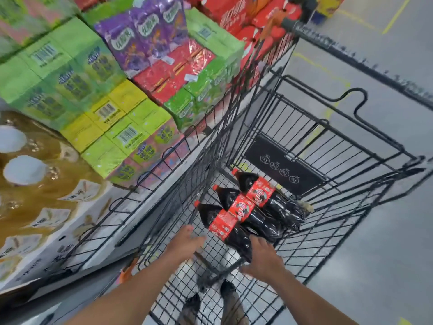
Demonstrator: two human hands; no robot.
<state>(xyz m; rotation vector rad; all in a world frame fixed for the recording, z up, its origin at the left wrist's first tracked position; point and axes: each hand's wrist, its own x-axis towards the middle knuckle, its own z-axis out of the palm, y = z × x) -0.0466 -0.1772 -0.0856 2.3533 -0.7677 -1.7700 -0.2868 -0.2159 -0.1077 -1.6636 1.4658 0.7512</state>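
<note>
Two bare forearms come up from the bottom edge, reaching down into a black wire cart [351, 57]. The left hand [187, 240] sits low by the cart's left wall, its grip wide, with blurred fingers stretched out and holding nothing, just short of the nearest bottle's label. The right hand [262, 256] lies against the base of that same bottle, its grip also wide, with fingers spread and thumb out to the side rather than curled around the plastic. The pack of cola bottles [246, 207] is three dark bottles with red caps and red labels, wrapped together. It lies flat on the cart's mesh bottom, caps pointing toward the left wall and bases toward the right. Beyond it a black panel [281, 165] with small round pictograms stands against the far end of the basket. Under the mesh, between the hands, a pair of shoes [210, 299] shows on the grey floor [386, 231]. Outside the cart's left wall, drinks are stacked up: green cartons [58, 73], purple packs [145, 36], red packs [173, 69], yellow packs [121, 109], and nearer, amber bottles with white caps [35, 184].
</note>
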